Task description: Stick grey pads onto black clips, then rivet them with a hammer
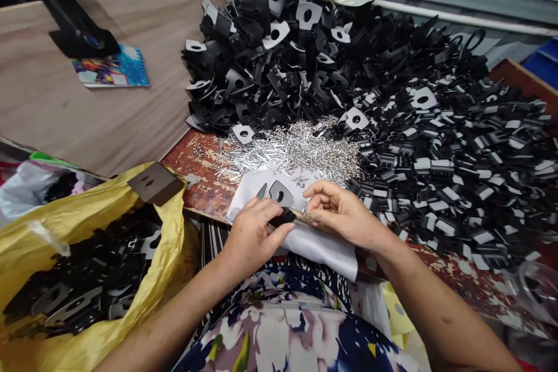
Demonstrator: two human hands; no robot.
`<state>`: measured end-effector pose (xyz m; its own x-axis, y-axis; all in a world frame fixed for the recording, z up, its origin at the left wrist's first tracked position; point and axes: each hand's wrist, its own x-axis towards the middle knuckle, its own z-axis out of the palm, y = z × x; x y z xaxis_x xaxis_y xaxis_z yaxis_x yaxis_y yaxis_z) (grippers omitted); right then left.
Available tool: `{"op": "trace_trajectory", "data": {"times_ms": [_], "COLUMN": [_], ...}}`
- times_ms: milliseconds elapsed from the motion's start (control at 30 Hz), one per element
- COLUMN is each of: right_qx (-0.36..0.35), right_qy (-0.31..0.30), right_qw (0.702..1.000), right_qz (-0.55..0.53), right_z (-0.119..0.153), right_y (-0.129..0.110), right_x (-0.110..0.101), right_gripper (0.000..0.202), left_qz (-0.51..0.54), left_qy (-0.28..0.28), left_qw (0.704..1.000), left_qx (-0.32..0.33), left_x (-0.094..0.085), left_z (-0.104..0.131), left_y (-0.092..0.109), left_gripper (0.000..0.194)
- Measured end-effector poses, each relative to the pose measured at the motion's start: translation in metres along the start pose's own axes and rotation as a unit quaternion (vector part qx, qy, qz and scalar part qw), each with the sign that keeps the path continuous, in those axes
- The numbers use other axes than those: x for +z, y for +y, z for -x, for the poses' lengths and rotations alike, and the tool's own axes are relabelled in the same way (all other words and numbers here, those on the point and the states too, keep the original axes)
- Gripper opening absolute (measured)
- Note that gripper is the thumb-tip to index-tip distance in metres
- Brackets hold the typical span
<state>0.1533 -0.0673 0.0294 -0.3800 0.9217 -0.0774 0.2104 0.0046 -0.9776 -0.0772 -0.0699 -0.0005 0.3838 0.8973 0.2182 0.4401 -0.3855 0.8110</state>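
My left hand (258,228) is closed round a small black plastic part (283,218) near the table's front edge. Just to the right, my right hand (335,209) has its thumb and index finger pinched on a small metal pin (304,200). A thin tan rod lies between the two hands; which hand bears it is unclear. Beyond my fingers a grey-faced black piece with a hole (280,193) rests over a pale cloth (322,241). Behind the cloth spreads a heap of silvery pins (296,151).
Large black clip pieces (261,40) are piled at the back, smaller black parts (457,157) at the right. A yellow bag (174,238) of black pieces stands lower left, a brown block (156,183) at its rim. A wooden board (143,110) borders the left side.
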Motion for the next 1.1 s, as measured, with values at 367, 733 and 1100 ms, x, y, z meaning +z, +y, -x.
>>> {"op": "trace_trajectory", "data": {"times_ms": [367,733,1100], "right_qx": [0.157,-0.165,-0.240], "right_qy": [-0.087,-0.030,0.170], "right_qw": [0.980,0.792,0.855], "right_qz": [-0.091,0.587,0.428], "right_z": [0.013,-0.038,-0.016], "right_y": [0.024,0.034,0.029], "right_x": [0.010,-0.033,-0.040], "right_gripper": [0.032,0.020,0.031], "left_qz": [-0.114,0.320,0.552], "left_qy": [-0.064,-0.018,0.051], "left_qw": [0.983,0.924,0.796], "left_qx": [0.131,-0.207,-0.243], "left_x": [0.004,0.001,-0.001], "left_z": [0.002,-0.005,-0.001], "left_y": [0.033,0.008,0.001], "left_gripper": [0.023,0.027,0.027]}}
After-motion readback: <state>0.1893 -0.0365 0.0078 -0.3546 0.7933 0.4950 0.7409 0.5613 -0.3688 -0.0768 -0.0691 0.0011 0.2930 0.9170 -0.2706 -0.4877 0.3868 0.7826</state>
